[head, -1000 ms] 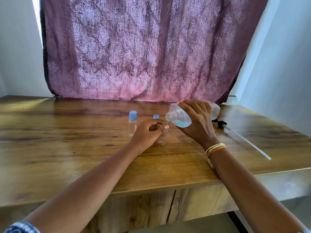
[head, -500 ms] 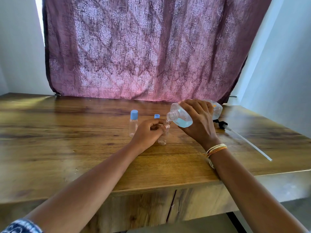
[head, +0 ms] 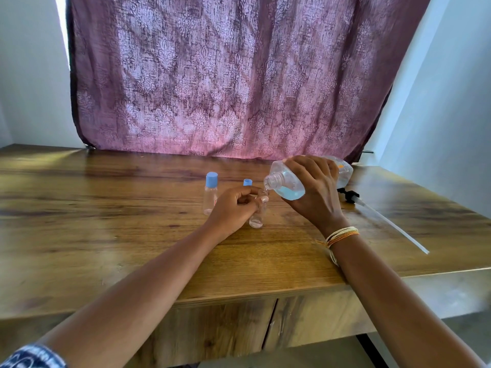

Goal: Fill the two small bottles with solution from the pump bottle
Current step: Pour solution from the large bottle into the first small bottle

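Note:
My right hand (head: 314, 189) grips the large clear pump bottle (head: 288, 185), tipped on its side with pale blue solution pooled near its open neck. The neck sits right over the mouth of an uncapped small clear bottle (head: 257, 217), which stands on the table with my left hand (head: 235, 209) closed around it. A second small bottle (head: 210, 193) with a blue cap stands just left of my left hand. A loose blue cap (head: 247, 182) lies behind my fingers.
The removed pump head with its long white tube (head: 382, 219) lies on the wooden table (head: 106, 208) to the right of my right hand. A purple patterned curtain (head: 239, 75) hangs behind the table. The table's front edge is near my forearms.
My right hand has lowered and tipped the pump bottle further, bringing its neck down over the small bottle's mouth. My left hand has kept its hold on the small bottle.

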The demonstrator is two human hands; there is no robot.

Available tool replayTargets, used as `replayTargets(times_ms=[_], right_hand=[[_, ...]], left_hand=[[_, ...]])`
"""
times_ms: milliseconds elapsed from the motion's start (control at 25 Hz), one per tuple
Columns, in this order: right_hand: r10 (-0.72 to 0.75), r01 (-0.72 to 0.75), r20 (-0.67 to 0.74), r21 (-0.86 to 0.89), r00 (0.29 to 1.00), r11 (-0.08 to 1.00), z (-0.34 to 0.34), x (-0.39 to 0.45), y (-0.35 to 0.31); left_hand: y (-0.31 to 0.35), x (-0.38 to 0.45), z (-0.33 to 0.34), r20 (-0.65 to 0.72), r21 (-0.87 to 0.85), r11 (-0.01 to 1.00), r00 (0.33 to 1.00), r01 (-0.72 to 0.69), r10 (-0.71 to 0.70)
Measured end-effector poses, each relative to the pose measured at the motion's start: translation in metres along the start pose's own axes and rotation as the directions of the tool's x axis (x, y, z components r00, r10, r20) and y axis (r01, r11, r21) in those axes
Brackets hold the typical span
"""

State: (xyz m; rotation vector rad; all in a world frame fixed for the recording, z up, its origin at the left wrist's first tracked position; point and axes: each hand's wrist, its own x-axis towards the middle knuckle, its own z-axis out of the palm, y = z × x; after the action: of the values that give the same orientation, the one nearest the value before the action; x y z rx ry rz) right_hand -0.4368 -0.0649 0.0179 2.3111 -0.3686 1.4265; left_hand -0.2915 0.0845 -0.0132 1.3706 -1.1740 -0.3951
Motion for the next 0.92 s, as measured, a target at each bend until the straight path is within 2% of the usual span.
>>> replayTargets(times_ms=[920], right_hand=[[-0.013,0.013,-0.014,-0.007,1.0,1.0,-0.0007,0.0,-0.0008]], left_hand=[[0.0044,-0.003,-0.0015,0.019,-0.016,1.0,1.0,0.014,-0.014]])
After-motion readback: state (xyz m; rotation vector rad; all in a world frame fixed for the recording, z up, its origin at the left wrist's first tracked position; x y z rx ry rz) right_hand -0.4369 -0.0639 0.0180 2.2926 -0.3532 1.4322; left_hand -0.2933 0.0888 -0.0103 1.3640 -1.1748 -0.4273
